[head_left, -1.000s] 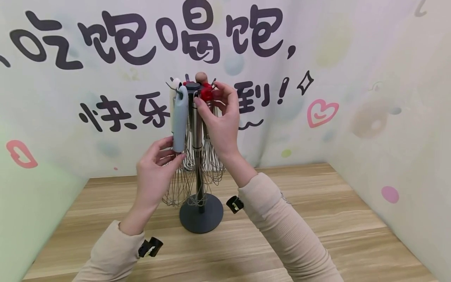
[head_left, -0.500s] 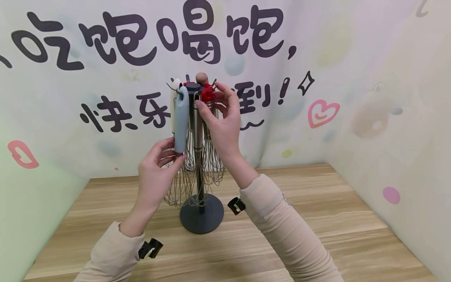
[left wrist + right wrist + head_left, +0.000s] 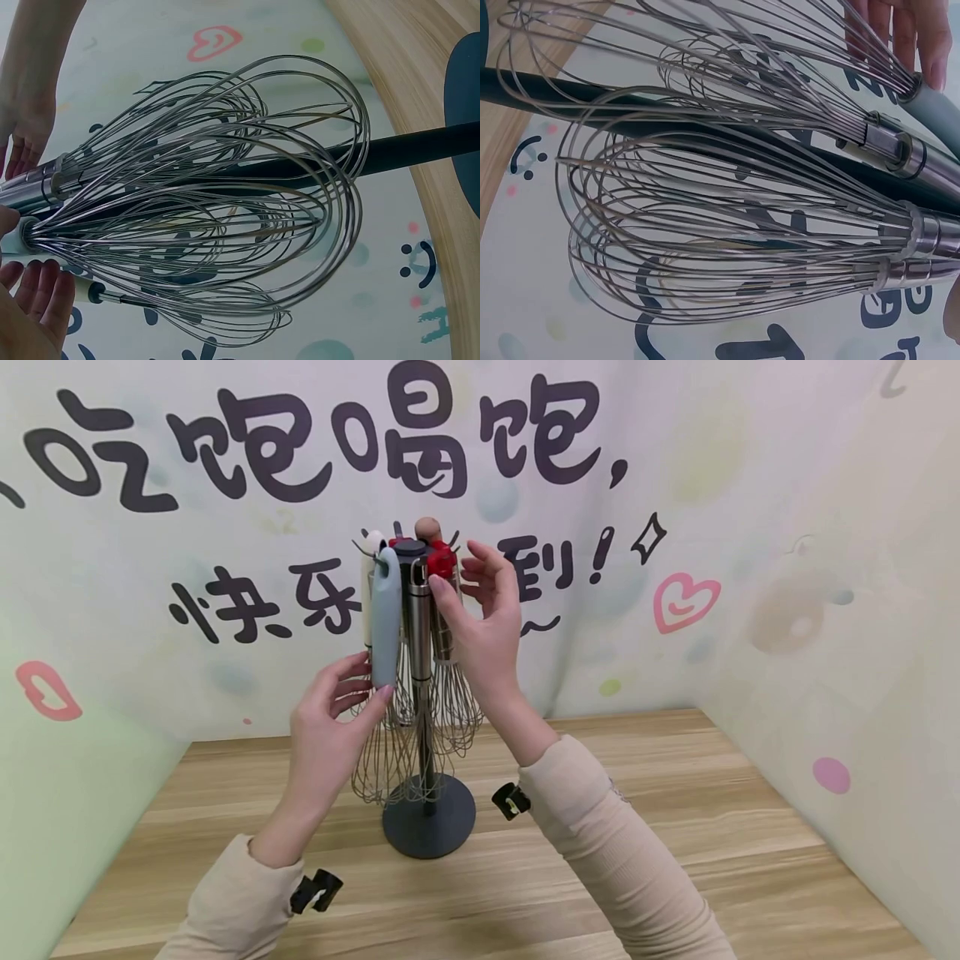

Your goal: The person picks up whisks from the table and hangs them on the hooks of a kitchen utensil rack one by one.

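Note:
A black stand (image 3: 427, 828) with hooks at its top carries several hanging whisks. My left hand (image 3: 330, 718) pinches the lower end of the handle of a light blue whisk (image 3: 386, 618), thumb in front and fingers on the far side. In the right wrist view, its fingertips (image 3: 930, 52) meet that handle just above the wires. Beside a steel-handled whisk (image 3: 420, 635) and a red-topped whisk (image 3: 442, 560), my right hand (image 3: 487, 618) has its thumb and fingers spread apart, holding nothing. The wire loops (image 3: 225, 172) hang close together and overlap in both wrist views.
A wooden table (image 3: 637, 827) bears the stand. Behind it is a printed cloth (image 3: 615, 668) with large dark characters, and pale walls rise at the sides. A whisk with a round wooden top (image 3: 428, 529) and a white-handled one (image 3: 367, 593) hang further back.
My right hand has moved slightly right and down, away from the red-topped whisk, and its fingers have loosened. The left hand stays at the light blue handle.

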A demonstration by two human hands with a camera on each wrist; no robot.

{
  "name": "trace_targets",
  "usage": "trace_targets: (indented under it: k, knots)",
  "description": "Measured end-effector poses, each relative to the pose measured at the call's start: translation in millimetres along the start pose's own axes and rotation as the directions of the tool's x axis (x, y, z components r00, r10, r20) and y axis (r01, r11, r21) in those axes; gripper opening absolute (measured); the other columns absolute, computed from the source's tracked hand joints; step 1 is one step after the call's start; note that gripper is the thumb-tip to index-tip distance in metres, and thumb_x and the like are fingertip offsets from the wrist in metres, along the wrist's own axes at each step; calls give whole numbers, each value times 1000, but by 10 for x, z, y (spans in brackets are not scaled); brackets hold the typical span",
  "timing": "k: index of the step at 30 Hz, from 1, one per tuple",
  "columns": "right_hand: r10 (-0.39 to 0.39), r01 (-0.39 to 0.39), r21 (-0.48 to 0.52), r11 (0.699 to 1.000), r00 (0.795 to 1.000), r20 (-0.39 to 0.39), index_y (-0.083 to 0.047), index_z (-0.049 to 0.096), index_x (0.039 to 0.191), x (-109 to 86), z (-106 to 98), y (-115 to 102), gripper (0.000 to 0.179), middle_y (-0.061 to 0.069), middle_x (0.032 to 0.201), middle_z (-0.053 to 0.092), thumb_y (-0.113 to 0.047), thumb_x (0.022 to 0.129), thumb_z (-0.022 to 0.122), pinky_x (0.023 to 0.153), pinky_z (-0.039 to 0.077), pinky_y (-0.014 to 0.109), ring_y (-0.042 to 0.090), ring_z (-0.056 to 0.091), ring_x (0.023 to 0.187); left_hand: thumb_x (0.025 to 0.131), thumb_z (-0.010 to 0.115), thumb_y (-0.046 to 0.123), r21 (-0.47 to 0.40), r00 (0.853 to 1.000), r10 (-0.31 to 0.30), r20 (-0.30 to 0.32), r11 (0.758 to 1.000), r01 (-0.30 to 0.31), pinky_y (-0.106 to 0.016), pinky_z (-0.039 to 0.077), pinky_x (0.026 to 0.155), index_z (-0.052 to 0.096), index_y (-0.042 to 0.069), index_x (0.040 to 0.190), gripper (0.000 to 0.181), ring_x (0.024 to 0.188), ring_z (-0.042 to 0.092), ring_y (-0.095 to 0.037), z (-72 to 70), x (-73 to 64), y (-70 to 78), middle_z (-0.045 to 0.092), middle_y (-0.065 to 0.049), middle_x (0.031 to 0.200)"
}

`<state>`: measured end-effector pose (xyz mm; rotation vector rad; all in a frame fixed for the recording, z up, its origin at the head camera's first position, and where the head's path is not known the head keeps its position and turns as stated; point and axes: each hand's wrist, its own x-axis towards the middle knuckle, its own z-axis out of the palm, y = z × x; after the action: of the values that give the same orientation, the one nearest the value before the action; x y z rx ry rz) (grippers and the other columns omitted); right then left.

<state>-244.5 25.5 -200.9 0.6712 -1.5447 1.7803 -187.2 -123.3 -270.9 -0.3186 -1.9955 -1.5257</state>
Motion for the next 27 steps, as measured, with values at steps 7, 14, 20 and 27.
trace_targets:
  k: [7, 14, 20, 27]
  knots:
    - [-12, 12, -30, 999, 1000, -25, 5, 48, 127, 16, -101, -5, 40, 13, 109, 53, -9, 91, 57, 89, 46, 21, 8, 51, 99, 89, 63, 5, 3, 998, 43, -37, 999, -43, -6, 48, 86, 55, -5, 125, 38, 93, 58, 9, -69, -20, 9, 64, -20, 115]
    - [1, -8, -131, 991, 999, -55, 2, 54, 126, 38, -269, -19, 32, 13, 111, 56, -9, 96, 50, 86, 45, 21, 7, 50, 96, 92, 58, 6, 60, 995, 55, -86, 997, -50, -4, 46, 85, 57, -3, 125, 34, 94, 55, 13, -198, -23, 34, 65, -18, 113]
    - [4, -3, -280, 960, 1000, 3, -1, 55, 128, 45, -466, 8, 33, 18, 117, 53, -10, 96, 49, 89, 46, 27, 14, 49, 102, 94, 56, 8, 108, 994, 36, -105, 994, -24, -2, 45, 84, 57, -2, 125, 33, 93, 55, 12, -302, -24, 25, 65, -17, 113]
    - [94, -58, -417, 907, 993, 67, -2, 54, 131, 2, -718, 80, 36, 17, 123, 52, -12, 96, 50, 96, 47, 36, 25, 51, 113, 93, 57, 9, 159, 994, 15, -112, 987, 3, 1, 43, 82, 58, 0, 125, 33, 90, 54, 15, -389, -35, -40, 66, -19, 113]
